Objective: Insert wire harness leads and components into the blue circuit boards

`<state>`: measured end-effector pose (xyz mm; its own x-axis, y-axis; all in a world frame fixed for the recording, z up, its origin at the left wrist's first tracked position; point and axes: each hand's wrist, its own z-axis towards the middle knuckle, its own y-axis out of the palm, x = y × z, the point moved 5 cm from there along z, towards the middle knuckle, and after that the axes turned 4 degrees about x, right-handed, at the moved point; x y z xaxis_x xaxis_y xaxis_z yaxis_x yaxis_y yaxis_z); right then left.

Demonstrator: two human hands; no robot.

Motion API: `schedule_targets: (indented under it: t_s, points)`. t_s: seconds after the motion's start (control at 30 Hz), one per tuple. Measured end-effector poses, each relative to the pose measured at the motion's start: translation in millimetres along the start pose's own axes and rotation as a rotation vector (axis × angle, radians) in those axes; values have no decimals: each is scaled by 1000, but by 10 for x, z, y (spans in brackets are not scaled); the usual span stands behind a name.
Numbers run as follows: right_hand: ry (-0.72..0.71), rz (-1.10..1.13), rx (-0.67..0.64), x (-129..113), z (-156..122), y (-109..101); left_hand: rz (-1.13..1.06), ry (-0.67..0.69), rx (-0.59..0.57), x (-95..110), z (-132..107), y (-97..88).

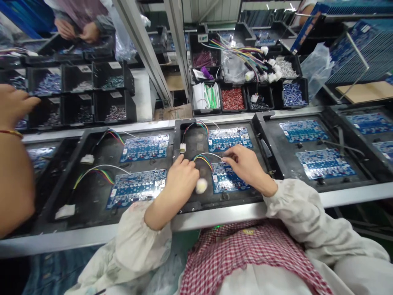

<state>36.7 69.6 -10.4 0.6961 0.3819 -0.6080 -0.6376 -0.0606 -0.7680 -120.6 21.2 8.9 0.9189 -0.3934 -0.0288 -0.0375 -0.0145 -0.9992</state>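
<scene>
My left hand [181, 177] rests curled on a black carrier tray [196, 144], its fingers closed by a bundle of coloured wires [203, 159]; a white connector [201, 185] hangs blurred beside it. My right hand [244, 164] pinches the wire ends at the top edge of a blue circuit board [225, 180]. A second blue circuit board [229, 138] lies above it in the same tray, with its own wires and white plug [183, 147].
More trays with blue boards lie left [138, 172] and right [319, 155] along the metal rail [92, 237]. Black parts bins [233, 98] and a loose wire harness [245, 53] stand behind. Another person's arm [14, 164] reaches in at the left; a second person's hands [76, 28] work at the far left.
</scene>
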Motion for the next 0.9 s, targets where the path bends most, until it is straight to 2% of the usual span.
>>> schedule_targets:
  t_s: [0.07,0.17,0.2,0.27,0.33,0.4,0.43,0.5,0.53,0.6,0.63,0.7,0.83,0.9]
  points:
    - [-3,-91,-62,46,38,72,88,45,45,59,-48,-69]
    - [9,-191,-149,26,92,253,69,124,208,132,-60,-104]
    - [17,-220,-167,-4,100,292,55,145,241,147,-48,-69]
    - [23,-250,-204,-65,82,284,45,164,214,153,-1,81]
    - [-8,-231,-217,-72,7,105,49,164,123,141,42,262]
    - [-31,-210,-170,74,-118,-259,59,169,55,133,45,383]
    - [2,-218,-120,225,-192,-487,64,172,39,131,30,410]
    - [181,-269,-44,643,-361,-918,55,169,23,127,-7,414]
    - [246,-230,-100,837,-449,-1037,32,165,22,119,-11,391]
    - [267,-18,-377,1072,-614,-1048,-61,139,60,59,83,287]
    - [252,53,-437,1119,-667,-1028,-124,115,103,-4,206,199]
    - [246,152,-433,1131,-712,-961,-247,34,210,-225,634,-42]
    - [293,228,-384,1028,-723,-790,-314,-208,335,-921,1995,-598]
    - [326,254,-396,983,-723,-726,-343,-382,370,-1264,2641,-792]
